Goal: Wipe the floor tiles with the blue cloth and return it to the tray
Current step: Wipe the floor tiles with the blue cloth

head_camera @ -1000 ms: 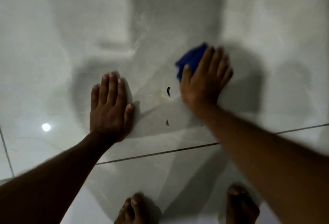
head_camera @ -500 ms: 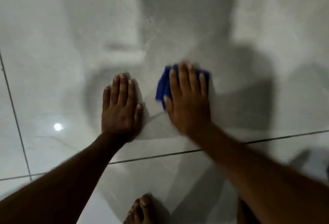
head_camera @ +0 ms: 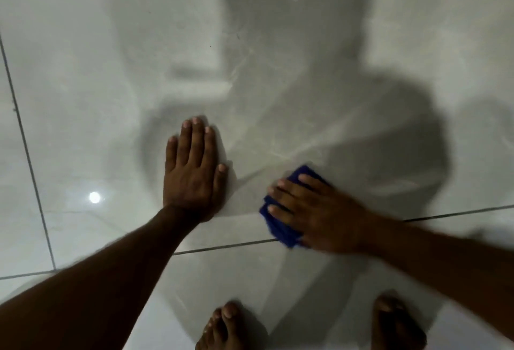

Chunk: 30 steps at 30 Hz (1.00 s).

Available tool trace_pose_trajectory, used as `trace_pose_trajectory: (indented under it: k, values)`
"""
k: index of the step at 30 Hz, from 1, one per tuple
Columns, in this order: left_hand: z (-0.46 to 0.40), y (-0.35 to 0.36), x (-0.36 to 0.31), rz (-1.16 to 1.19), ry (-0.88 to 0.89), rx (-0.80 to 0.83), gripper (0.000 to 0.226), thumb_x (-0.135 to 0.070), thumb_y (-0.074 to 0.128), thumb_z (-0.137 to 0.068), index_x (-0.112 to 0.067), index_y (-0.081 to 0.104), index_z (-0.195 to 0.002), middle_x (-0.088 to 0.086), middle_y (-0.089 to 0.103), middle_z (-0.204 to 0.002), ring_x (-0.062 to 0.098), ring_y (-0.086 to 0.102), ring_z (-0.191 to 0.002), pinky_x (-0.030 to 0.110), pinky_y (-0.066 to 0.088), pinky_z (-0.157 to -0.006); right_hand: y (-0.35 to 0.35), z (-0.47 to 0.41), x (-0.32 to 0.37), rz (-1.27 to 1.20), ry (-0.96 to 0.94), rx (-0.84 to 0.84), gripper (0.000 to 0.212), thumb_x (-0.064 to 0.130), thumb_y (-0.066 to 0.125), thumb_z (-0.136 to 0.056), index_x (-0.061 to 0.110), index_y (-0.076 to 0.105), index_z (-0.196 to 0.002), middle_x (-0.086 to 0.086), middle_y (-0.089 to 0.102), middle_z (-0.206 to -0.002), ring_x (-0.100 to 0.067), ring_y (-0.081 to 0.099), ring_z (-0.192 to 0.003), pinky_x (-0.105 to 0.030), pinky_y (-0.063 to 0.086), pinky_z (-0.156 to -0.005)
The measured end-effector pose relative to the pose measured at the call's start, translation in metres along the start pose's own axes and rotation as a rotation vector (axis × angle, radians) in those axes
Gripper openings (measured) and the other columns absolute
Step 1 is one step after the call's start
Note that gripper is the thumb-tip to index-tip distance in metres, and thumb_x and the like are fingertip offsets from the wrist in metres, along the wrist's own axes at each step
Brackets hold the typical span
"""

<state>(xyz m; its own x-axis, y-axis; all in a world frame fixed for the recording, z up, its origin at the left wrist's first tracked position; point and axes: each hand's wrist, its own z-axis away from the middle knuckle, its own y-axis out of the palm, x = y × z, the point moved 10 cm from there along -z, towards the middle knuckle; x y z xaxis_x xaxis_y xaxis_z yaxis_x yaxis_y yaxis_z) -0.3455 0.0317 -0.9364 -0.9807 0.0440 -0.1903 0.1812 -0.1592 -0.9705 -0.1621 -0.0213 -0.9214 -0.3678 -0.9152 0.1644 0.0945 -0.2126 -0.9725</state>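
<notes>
The left hand [head_camera: 193, 171] lay flat on the tiles [head_camera: 83, 99], palm down, fingers straight and pressed together, pointing away from the person, the thumb tucked just beside the index finger. Its forearm ran back down to the lower left corner, held straight, like a prop.

The right hand [head_camera: 314, 213] came in from the right side, its forearm crossing the lower right of the view at a shallow slant. That hand was palm down too, spread flat on top of the cloth [head_camera: 278, 227], fingers a little apart and aimed toward the left. They pressed the cloth down rather than gripping it; whether the thumb curled under could not be told. The hand and its arm were blurred.

The cloth, blue and bunched, was on the floor under the right hand, showing past the fingertips on the left and at the upper edge by the knuckles. Its near corner touched the grout line [head_camera: 222, 245] that ran across the view just beside the wrist. The two hands were near each other but apart, bare tile between them.

Two bare feet [head_camera: 222, 327] stood at the bottom edge. A small bright reflection [head_camera: 94, 197] shone on the tile left of the left wrist, and a broad shadow [head_camera: 292, 43] spread over the floor beyond the hands.
</notes>
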Motion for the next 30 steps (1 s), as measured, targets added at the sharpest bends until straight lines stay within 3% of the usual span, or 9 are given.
trace_pose_trajectory:
  k: [2,7,11,13,16,18,20,26,30]
  values:
    - [-0.002,-0.001,0.000,-0.005,-0.002,-0.013,0.069,-0.040,0.023,-0.099,0.001,0.021,-0.154,0.025,0.017,-0.162,0.038,0.010,-0.152,0.056,0.011,-0.122,-0.001,-0.002,-0.055,0.055,0.008,-0.034,0.062,0.042,0.047,-0.093,0.013,0.041,-0.147,-0.018,0.038,-0.154,-0.038,0.032,-0.144,-0.056,0.020,-0.119]
    - [0.005,0.002,0.002,-0.006,-0.007,-0.015,0.069,-0.041,0.020,-0.099,0.001,0.020,-0.155,0.025,0.016,-0.163,0.038,0.010,-0.153,0.055,0.010,-0.123,0.000,0.052,-0.077,-0.123,1.131,-0.157,0.066,0.040,0.040,-0.098,0.007,0.026,-0.153,-0.023,0.023,-0.160,-0.043,0.017,-0.148,-0.059,0.011,-0.120]
    - [0.000,0.001,0.003,0.001,-0.018,-0.007,0.070,-0.042,0.020,-0.099,0.000,0.018,-0.155,0.025,0.014,-0.163,0.037,0.008,-0.153,0.055,0.009,-0.123,0.012,0.045,-0.027,-0.076,0.240,-0.012,0.066,0.042,0.040,-0.096,0.012,0.025,-0.153,-0.019,0.028,-0.158,-0.038,0.022,-0.147,-0.063,0.025,-0.115]
    - [-0.002,0.001,0.002,-0.010,-0.017,-0.006,0.070,-0.042,0.020,-0.099,-0.001,0.016,-0.155,0.025,0.013,-0.163,0.037,0.007,-0.153,0.054,0.008,-0.123,0.005,0.041,-0.089,0.025,0.180,-0.016,0.062,0.041,0.040,-0.096,0.011,0.032,-0.149,-0.020,0.035,-0.155,-0.040,0.030,-0.143,-0.060,0.023,-0.116]
    - [0.003,0.004,-0.001,-0.011,-0.013,0.008,0.070,-0.042,0.020,-0.099,-0.001,0.016,-0.155,0.025,0.013,-0.163,0.037,0.006,-0.153,0.054,0.007,-0.123,-0.009,0.077,-0.186,-0.004,1.084,-0.175,0.065,0.036,0.043,-0.095,0.010,0.027,-0.152,-0.023,0.030,-0.157,-0.044,0.027,-0.144,-0.059,0.019,-0.118]
    - [0.005,0.004,-0.002,-0.015,-0.013,0.007,0.070,-0.042,0.021,-0.099,0.000,0.016,-0.155,0.025,0.014,-0.163,0.038,0.007,-0.153,0.055,0.008,-0.123,-0.007,0.097,-0.144,-0.068,1.487,-0.240,0.065,0.037,0.036,-0.096,0.006,0.026,-0.152,-0.023,0.028,-0.158,-0.044,0.027,-0.144,-0.061,0.020,-0.116]
    - [0.001,0.002,0.000,-0.029,-0.010,0.002,0.070,-0.042,0.020,-0.099,0.000,0.017,-0.155,0.025,0.014,-0.163,0.038,0.007,-0.153,0.056,0.009,-0.123,-0.004,0.072,-0.087,-0.131,1.420,-0.207,0.067,0.038,0.037,-0.094,0.005,0.028,-0.152,-0.023,0.028,-0.158,-0.044,0.025,-0.145,-0.062,0.018,-0.117]
    - [0.004,-0.002,0.002,-0.025,0.003,-0.020,0.070,-0.039,0.024,-0.098,0.004,0.020,-0.153,0.027,0.015,-0.162,0.039,0.007,-0.153,0.053,0.007,-0.123,-0.025,-0.073,-0.074,-0.111,0.434,-0.201,0.067,0.042,0.048,-0.090,0.012,0.039,-0.149,-0.014,0.036,-0.157,-0.036,0.028,-0.146,-0.057,0.019,-0.119]
    - [0.000,0.000,-0.004,-0.027,-0.008,-0.026,0.070,-0.039,0.025,-0.098,0.004,0.022,-0.153,0.027,0.016,-0.162,0.038,0.007,-0.153,0.054,0.008,-0.123,-0.027,-0.013,-0.184,-0.037,0.880,-0.215,0.070,0.047,0.048,-0.090,0.016,0.034,-0.151,-0.015,0.034,-0.158,-0.039,0.029,-0.145,-0.060,0.021,-0.118]
